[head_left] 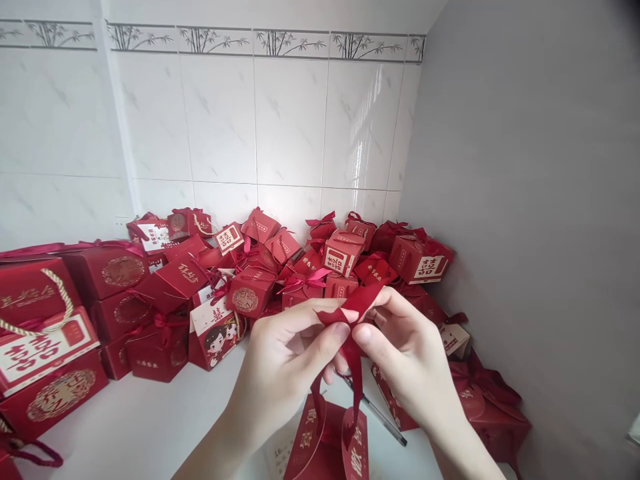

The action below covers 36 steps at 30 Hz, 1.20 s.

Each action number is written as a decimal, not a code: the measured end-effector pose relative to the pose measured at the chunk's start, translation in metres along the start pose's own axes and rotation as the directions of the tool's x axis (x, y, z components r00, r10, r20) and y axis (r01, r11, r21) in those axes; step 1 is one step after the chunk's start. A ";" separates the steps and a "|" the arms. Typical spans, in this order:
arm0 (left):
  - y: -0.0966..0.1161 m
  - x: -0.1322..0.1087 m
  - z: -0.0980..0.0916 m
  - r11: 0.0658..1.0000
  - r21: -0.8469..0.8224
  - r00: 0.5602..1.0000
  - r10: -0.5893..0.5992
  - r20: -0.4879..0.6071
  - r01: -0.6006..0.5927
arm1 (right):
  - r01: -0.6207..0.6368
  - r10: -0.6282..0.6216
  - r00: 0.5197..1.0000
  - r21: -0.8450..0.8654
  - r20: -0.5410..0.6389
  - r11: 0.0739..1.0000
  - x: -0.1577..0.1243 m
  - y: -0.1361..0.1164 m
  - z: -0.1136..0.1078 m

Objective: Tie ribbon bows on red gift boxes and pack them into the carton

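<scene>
A: What stands on the table?
B: Red boxes, piled behind 1 nearer box.
A: And the hands?
B: Above the nearer box, left hand and right hand pinch its ribbon; a pen lies beside that box.

Dark red ribbon, crossed where I pinch it
Its tails hang to a red box with pale-lettered, curved flaps.

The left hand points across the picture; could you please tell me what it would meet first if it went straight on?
Most likely the right hand, just beyond the ribbon that the left hand pinches, though one view leaves depth unclear.
</scene>
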<state>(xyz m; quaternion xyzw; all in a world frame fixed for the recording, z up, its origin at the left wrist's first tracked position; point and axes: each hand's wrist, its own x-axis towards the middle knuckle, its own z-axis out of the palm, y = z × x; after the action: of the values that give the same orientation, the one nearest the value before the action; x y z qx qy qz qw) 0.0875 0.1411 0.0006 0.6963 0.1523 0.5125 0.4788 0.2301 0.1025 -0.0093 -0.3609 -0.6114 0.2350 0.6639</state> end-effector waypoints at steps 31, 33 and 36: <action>-0.016 0.014 -0.011 0.995 -0.101 1.000 -0.005 -0.026 0.002 | 0.464 -0.346 0.880 -0.435 0.325 0.771 -0.003 -0.013 -0.018; -0.015 0.014 -0.012 0.995 -0.091 1.000 0.028 -0.005 -0.028 | 0.452 -0.290 0.877 -0.453 0.384 0.768 -0.002 -0.015 -0.019; -0.011 0.013 -0.011 0.996 -0.065 0.998 0.056 0.024 -0.055 | 0.364 -0.237 0.908 -0.372 0.344 0.854 -0.001 -0.012 -0.018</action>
<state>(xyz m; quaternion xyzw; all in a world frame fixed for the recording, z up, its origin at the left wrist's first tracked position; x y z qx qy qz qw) 0.0862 0.1611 -0.0009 0.6911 0.1101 0.5213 0.4883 0.2463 0.0903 -0.0004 -0.3586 -0.7863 0.0372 0.5017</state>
